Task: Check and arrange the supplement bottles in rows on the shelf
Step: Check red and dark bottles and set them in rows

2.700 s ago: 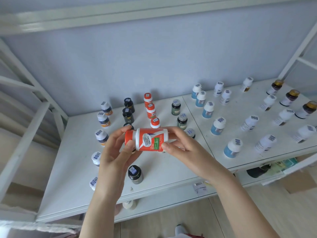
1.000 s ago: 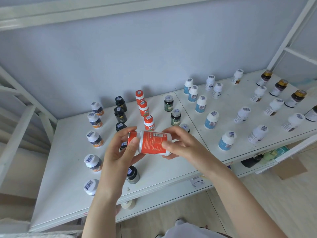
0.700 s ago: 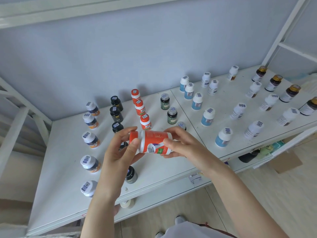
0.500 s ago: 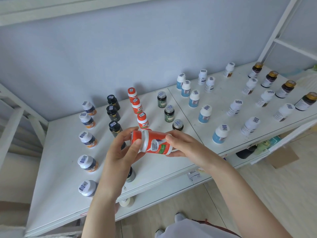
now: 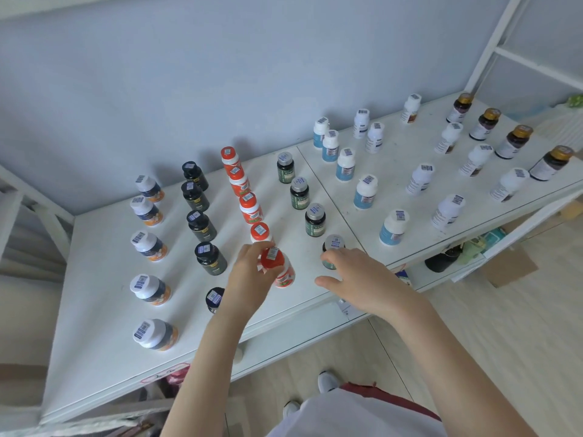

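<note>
A white shelf [image 5: 104,342] carries supplement bottles standing in rows running front to back. My left hand [image 5: 249,279] grips an orange-capped bottle [image 5: 279,269], upright at the front end of the orange-capped row [image 5: 241,184]. My right hand [image 5: 356,279] hovers open, fingers spread, right of it and partly covers a grey-capped dark green bottle [image 5: 333,244] at the front of the green row [image 5: 298,192]. A black bottle [image 5: 214,298] is partly hidden behind my left wrist.
Left of the orange row stand a black-bottle row [image 5: 202,225] and a white-capped navy-and-orange row [image 5: 148,247]. The adjoining right shelf panel [image 5: 397,159] holds blue-labelled, white and gold-capped brown bottles. A lower shelf with clutter and the wooden floor lie below the front edge.
The orange bottle was held sideways in both hands; now it stands upright at the front of the orange row under my left hand. My right hand has let go and moved right.
</note>
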